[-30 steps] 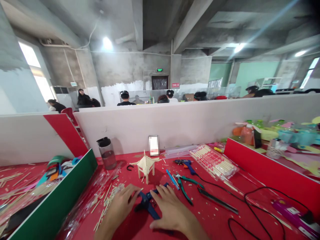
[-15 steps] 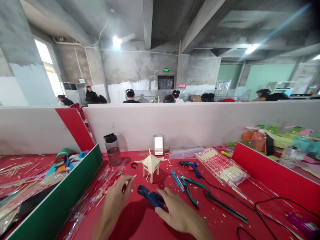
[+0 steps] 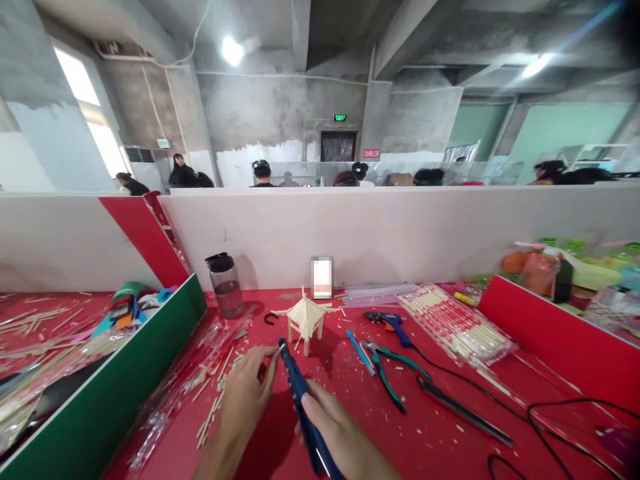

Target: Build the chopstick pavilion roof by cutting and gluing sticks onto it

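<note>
Some room between tool (image 3: pixel 299 385) and pliers (image 3: pixel 384 379)

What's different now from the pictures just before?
The right hand has closed around the dark blue tool and turned it, so its head now points more straight ahead, toward the little stick house. The tool's head has come up beside the left hand's fingertips. The stick house, green-handled pliers and glue gun stayed put.

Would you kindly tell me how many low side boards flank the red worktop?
2: the green board is left of the left hand; the red board is right of the bagged sticks. Both run out of frame.
</note>
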Action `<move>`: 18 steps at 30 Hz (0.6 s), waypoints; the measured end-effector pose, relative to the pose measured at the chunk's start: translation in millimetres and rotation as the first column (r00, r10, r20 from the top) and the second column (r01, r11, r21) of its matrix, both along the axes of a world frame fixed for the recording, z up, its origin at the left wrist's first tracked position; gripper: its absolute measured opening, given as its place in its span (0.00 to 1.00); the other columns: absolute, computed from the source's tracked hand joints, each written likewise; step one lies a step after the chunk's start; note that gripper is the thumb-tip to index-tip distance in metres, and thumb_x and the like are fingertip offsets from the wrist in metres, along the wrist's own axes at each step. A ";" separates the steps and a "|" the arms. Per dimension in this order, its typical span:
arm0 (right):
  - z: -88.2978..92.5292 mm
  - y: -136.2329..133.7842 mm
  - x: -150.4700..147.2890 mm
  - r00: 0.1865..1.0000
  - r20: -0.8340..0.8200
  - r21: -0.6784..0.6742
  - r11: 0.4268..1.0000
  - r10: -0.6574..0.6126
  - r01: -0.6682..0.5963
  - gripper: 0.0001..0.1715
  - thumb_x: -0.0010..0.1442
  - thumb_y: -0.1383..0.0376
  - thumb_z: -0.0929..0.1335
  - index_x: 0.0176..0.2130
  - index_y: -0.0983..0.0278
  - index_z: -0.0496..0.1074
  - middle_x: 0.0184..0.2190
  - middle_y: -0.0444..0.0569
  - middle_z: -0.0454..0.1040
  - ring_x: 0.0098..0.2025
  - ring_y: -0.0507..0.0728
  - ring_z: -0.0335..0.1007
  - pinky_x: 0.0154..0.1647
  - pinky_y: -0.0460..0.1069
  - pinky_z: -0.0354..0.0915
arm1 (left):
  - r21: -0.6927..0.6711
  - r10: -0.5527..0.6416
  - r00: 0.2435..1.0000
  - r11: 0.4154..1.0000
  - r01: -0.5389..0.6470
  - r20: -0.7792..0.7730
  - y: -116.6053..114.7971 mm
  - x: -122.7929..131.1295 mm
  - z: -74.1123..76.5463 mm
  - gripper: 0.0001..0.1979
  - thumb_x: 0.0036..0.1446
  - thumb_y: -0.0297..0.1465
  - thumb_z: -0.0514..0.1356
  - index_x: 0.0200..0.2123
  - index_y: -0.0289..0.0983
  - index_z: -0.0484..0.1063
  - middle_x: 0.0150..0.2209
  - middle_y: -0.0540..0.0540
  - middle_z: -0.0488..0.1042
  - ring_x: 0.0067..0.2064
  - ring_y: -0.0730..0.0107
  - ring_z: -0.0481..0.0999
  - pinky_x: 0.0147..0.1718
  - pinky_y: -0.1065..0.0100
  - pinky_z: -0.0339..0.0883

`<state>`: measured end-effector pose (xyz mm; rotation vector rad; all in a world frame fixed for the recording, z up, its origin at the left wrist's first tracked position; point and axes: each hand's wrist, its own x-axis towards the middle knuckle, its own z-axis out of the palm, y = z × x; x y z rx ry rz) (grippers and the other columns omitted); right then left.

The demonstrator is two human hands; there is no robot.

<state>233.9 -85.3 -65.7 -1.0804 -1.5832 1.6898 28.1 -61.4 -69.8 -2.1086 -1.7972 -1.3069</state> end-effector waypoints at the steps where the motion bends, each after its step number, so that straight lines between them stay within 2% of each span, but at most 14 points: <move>1: -0.5 -1.3 -0.6 1.000 0.013 -0.001 1.000 -0.012 0.012 0.34 0.68 0.41 0.60 0.60 0.59 0.68 0.37 0.48 0.77 0.39 0.58 0.75 0.34 0.47 0.67 | 0.008 0.003 1.000 1.000 -0.003 -0.016 -0.3 1.2 0.4 0.10 0.69 0.35 0.55 0.40 0.41 0.76 0.34 0.48 0.82 0.32 0.64 0.80 0.34 0.67 0.71; 5: 0.0 -4.6 -2.3 0.995 0.080 0.027 0.997 -0.068 0.066 0.36 0.68 0.40 0.60 0.64 0.58 0.65 0.38 0.49 0.78 0.39 0.58 0.75 0.40 0.50 0.68 | 0.024 0.019 0.995 1.000 -0.017 -0.098 -2.2 3.4 0.9 0.10 0.69 0.34 0.54 0.39 0.41 0.75 0.34 0.49 0.81 0.31 0.65 0.80 0.32 0.67 0.70; 8: 2.3 -5.2 -3.3 0.989 0.111 0.059 0.994 -0.093 0.087 0.35 0.67 0.40 0.61 0.63 0.57 0.67 0.42 0.50 0.78 0.42 0.58 0.75 0.47 0.51 0.67 | 0.020 0.027 0.990 1.000 -0.024 -0.137 -3.2 3.6 -0.3 0.11 0.70 0.33 0.53 0.38 0.41 0.74 0.33 0.49 0.80 0.28 0.66 0.79 0.30 0.68 0.68; 13: 2.1 -4.1 -4.3 0.988 0.112 0.064 0.993 -0.108 0.102 0.37 0.65 0.39 0.63 0.62 0.58 0.68 0.37 0.48 0.78 0.39 0.59 0.74 0.43 0.50 0.68 | 0.026 0.043 0.985 0.999 -0.039 -0.165 -3.3 2.8 -1.1 0.10 0.70 0.33 0.53 0.37 0.41 0.72 0.32 0.50 0.79 0.28 0.67 0.78 0.29 0.68 0.65; 18: -6.0 -0.4 -4.5 0.991 0.078 0.082 0.991 -0.113 0.107 0.38 0.64 0.39 0.64 0.62 0.59 0.68 0.36 0.48 0.76 0.37 0.58 0.73 0.43 0.50 0.68 | -0.061 0.000 0.996 0.998 -0.005 -0.090 -4.2 -1.0 1.6 0.09 0.69 0.33 0.53 0.37 0.42 0.71 0.31 0.50 0.76 0.29 0.66 0.77 0.30 0.68 0.66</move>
